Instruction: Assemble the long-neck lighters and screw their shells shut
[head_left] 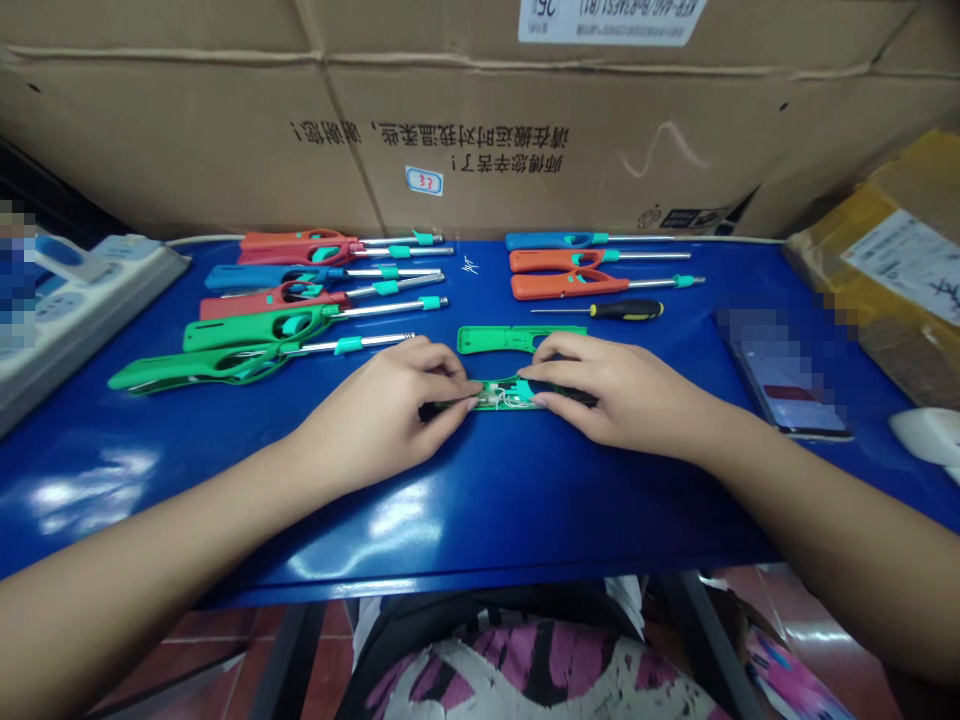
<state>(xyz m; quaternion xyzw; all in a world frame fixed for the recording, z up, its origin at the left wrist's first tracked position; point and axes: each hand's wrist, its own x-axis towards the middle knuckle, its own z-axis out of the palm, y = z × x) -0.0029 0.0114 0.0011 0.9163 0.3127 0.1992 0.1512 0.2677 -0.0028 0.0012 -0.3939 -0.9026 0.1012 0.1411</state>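
Note:
An opened green lighter half (pixel 487 405) lies before me, with thin white wires and small inner parts showing in it. My left hand (pixel 409 400) pinches at its left end, thumb and fingertips together. On the other side my right hand (pixel 615 390) grips its right part, fingertips touching the teal trigger piece (pixel 523 389). Both hands cover the ends of the lighter, so what lies under the fingers is hidden. Just behind it rests the matching green cover half (pixel 495 339), its right end partly behind my right fingers.
Several long-necked lighters (pixel 262 328) lie at left. At right are a blue lighter (pixel 551 241), two orange ones (pixel 570 287) and a screwdriver (pixel 626 311). A phone (pixel 787 385), power strip (pixel 82 290) and large carton (pixel 450 120) surround the blue tabletop (pixel 480 520).

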